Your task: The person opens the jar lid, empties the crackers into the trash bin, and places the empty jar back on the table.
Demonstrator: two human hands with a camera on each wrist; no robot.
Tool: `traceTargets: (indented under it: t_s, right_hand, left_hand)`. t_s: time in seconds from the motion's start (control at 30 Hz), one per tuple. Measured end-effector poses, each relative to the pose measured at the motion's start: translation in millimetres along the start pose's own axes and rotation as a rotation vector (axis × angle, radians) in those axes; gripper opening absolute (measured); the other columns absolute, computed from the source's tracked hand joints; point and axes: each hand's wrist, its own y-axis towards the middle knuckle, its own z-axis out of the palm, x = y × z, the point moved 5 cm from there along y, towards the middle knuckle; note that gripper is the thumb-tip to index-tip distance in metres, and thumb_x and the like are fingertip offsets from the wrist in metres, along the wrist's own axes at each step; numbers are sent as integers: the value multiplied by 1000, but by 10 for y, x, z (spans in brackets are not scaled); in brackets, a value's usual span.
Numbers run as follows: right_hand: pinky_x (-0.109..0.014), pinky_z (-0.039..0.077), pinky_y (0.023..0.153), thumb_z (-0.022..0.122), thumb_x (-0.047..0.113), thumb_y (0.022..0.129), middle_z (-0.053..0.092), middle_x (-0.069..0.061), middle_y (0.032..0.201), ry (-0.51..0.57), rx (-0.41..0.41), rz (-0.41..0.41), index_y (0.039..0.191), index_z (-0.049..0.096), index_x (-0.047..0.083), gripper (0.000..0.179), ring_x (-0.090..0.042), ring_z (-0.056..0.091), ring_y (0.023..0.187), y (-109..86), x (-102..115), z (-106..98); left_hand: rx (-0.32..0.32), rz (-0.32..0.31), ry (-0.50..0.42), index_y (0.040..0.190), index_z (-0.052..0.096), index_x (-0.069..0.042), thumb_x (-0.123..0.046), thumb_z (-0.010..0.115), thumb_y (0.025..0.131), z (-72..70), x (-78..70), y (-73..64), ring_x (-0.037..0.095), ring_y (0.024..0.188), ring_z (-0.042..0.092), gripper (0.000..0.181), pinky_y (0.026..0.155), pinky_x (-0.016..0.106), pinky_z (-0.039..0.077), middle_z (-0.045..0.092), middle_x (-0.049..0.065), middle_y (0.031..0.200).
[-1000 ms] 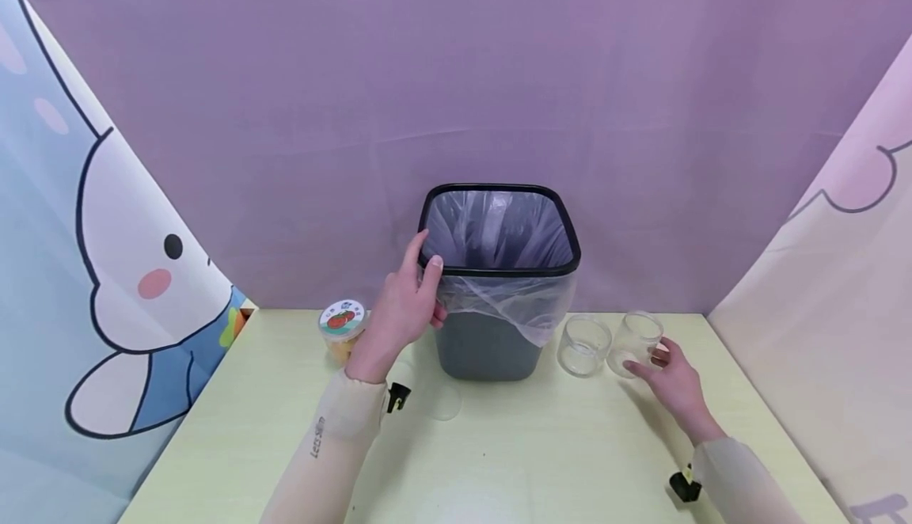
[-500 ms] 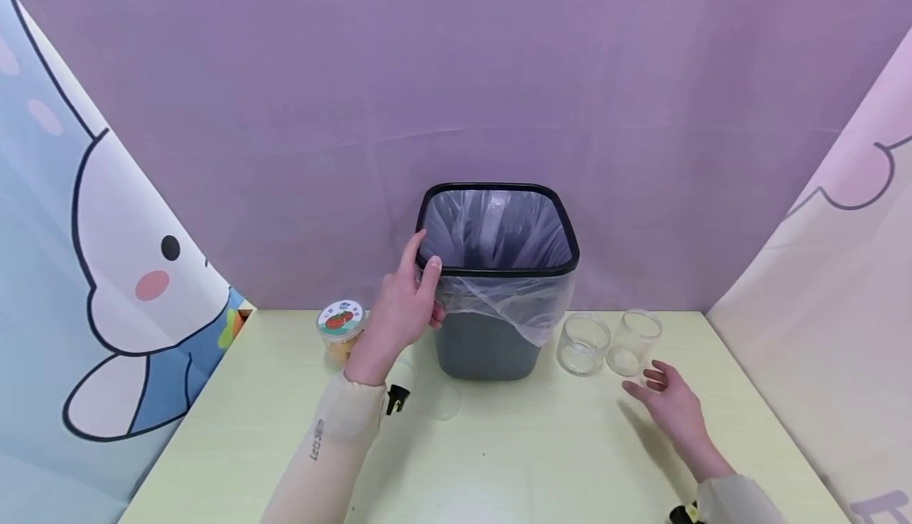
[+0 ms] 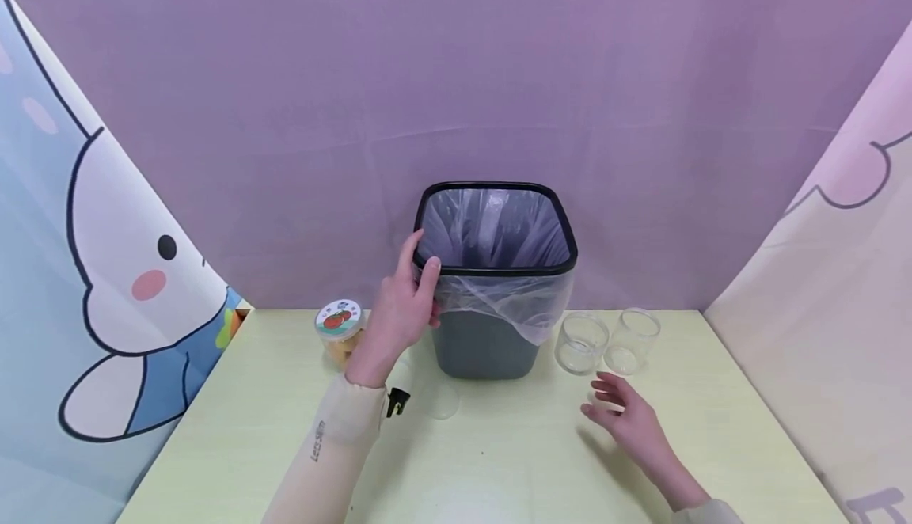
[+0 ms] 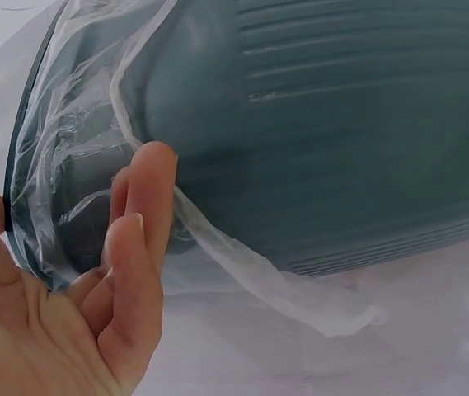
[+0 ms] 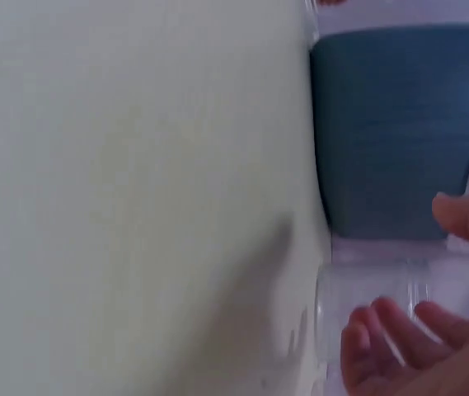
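Observation:
A grey trash bin [image 3: 486,346] with a black rim stands upright at the back of the table, lined with a clear plastic bag [image 3: 506,294] folded over its outside. At the rim's front left corner my left hand [image 3: 402,306] grips the bin, thumb at the edge; the left wrist view has bent fingers [image 4: 139,256] against the bag and wall. My right hand [image 3: 630,425] hovers over the table with loosely bent fingers, holding nothing. Just beyond it are two clear glass jars, a wider one [image 3: 580,354] and a taller one [image 3: 632,342], both upright.
Left of the bin sits a clear tub [image 3: 340,332] with a fruit picture on its lid, partly hidden by my left wrist. A clear round disc [image 3: 443,402] lies flat before the bin. Behind hangs a purple cloth [image 3: 499,73].
My right hand has let go of the taller glass jar, drawn back toward me and moved left. That jar stays beside the wider one. My left hand remains on the bin.

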Motion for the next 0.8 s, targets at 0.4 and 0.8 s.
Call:
traceTargets:
  t_s: [0.4, 0.8]
  right_hand:
    - [-34, 53, 91, 79, 9, 84, 62, -20, 129, 209, 154, -92, 140, 48, -1, 65, -34, 60, 116, -174, 169, 385]
    - [-28, 52, 89, 71, 7, 91, 54, -30, 133, 397, 282, -54, 145, 38, -5, 64, -43, 56, 119, -231, 341, 554]
  left_hand:
    - [-149, 105, -19, 157, 25, -32, -56, 39, 103, 32, 92, -18, 15, 46, 58, 60, 54, 39, 45, 57, -3, 53]
    - [-193, 121, -166, 153, 32, -19, -36, 51, 105, 31, 497, -277, 21, 62, 65, 55, 59, 32, 52, 65, 10, 95]
